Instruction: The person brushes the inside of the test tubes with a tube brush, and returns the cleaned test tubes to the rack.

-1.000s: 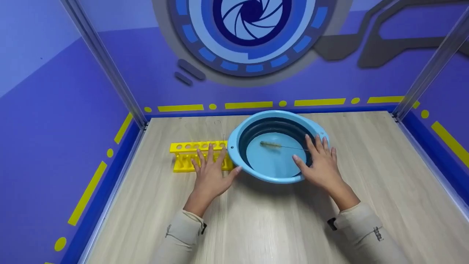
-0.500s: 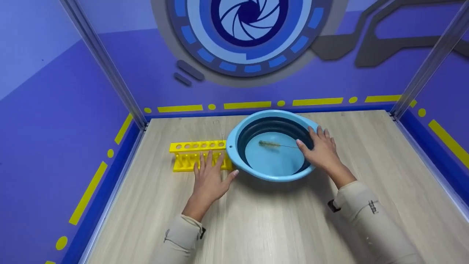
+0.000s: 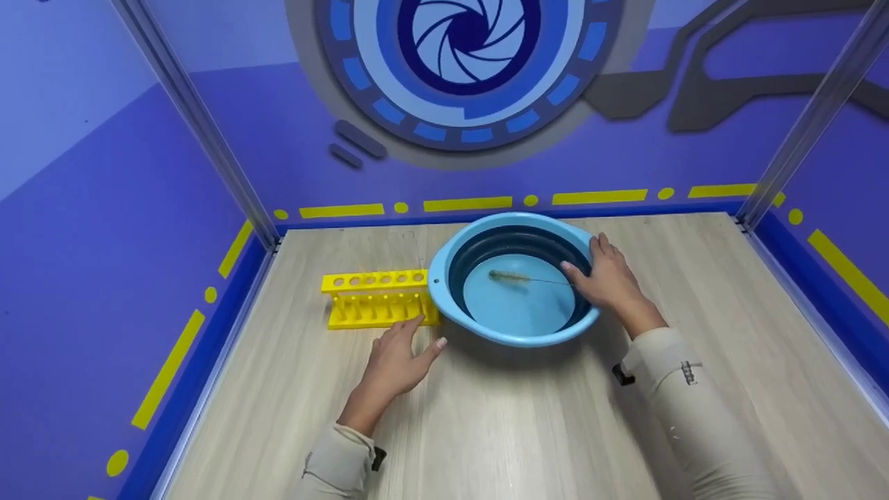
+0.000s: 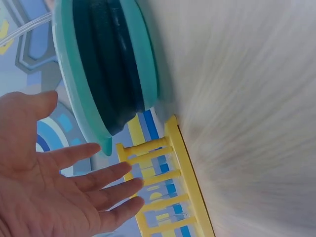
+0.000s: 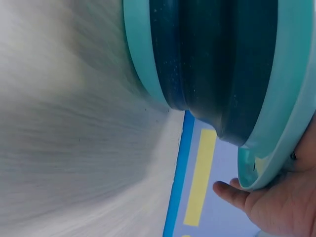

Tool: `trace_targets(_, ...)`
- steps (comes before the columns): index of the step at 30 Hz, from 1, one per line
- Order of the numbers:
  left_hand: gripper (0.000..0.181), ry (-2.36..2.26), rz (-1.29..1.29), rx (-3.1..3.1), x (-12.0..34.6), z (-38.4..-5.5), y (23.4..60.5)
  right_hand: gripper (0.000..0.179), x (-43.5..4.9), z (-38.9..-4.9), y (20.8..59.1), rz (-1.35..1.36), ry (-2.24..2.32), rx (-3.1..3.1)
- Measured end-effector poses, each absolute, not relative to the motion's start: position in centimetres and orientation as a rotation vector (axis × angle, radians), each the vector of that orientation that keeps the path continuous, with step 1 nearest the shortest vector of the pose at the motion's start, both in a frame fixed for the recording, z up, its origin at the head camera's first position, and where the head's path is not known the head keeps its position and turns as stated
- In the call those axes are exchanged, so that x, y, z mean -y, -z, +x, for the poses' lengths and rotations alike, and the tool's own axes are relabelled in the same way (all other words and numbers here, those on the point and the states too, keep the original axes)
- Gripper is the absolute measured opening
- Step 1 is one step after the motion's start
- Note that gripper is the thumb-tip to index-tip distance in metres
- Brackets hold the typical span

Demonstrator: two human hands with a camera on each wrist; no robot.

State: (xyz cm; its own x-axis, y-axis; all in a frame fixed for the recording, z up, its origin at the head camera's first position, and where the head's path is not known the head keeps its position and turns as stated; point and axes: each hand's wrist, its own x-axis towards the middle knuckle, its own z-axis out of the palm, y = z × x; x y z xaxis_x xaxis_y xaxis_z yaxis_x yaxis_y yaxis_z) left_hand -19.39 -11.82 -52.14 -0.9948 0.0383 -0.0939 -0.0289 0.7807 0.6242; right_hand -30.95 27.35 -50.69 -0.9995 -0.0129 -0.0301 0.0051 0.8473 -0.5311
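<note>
A light-blue basin (image 3: 514,340) with dark, folded-looking walls stands on the table. In it lies a bristle brush (image 3: 507,276) with a thin wire handle running right, toward the thumb. My right hand (image 3: 611,278) grips the basin's right handle, thumb over the inner side and fingers round the outer side; in the right wrist view fingers (image 5: 231,195) reach past the handle's underside. Left of the basin sits a yellow test tube rack (image 3: 375,281), with round holes and pegs. Just in front of it hovers my left hand (image 3: 396,361), fingers spread loosely, holding nothing.
Blue-purple printed panels (image 3: 458,173) enclose the wood-grain table (image 3: 486,430) at the back and sides. Behind the rack lies something faint and clear (image 3: 408,236), too indistinct to name. The rack's right end meets the basin's left handle in the head view.
My right hand has shifted from over the basin's right side outward onto its handle. My left hand has drawn back from over the rack toward the front.
</note>
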Motion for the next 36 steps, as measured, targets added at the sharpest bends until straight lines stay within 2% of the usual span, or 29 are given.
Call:
trace_targets(14,0.072,-1.048,0.005,-2.864,13.0,-19.3,53.4,0.089,-26.8,-30.8,51.3,0.028,0.825,-3.044)
trace_targets(36,0.068,-1.018,0.062,-2.851,14.8,-18.7,54.9,0.089,-27.1,-30.5,51.5,0.011,0.850,-3.057)
